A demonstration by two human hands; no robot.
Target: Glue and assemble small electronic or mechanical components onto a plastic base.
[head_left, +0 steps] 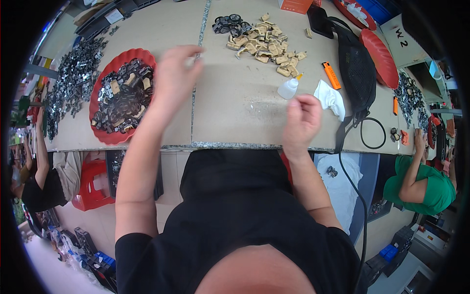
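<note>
My left hand point(177, 73) is over the table, just right of a scalloped red tray point(96, 115). Its fingers reach out to the right, apart and slightly blurred, with nothing visible between them. The tray is heaped with small black and tan toy-car parts point(128, 93). My right hand point(302, 120) hovers near the table's front edge, fingers curled in; whatever they may hold is hidden. Just beyond it stands a small white squeeze bottle point(288, 88) with an orange tip. A crumpled white cloth point(330, 100) lies to its right.
Tan toy-car bodies point(267, 43) and black wheeled pieces point(230, 24) are piled at the far middle. On the right lie an orange utility knife point(331, 75), a black bag point(356, 73) with a cord and a red tray point(379, 58). Dark parts point(73, 85) spread far left. Co-workers sit either side.
</note>
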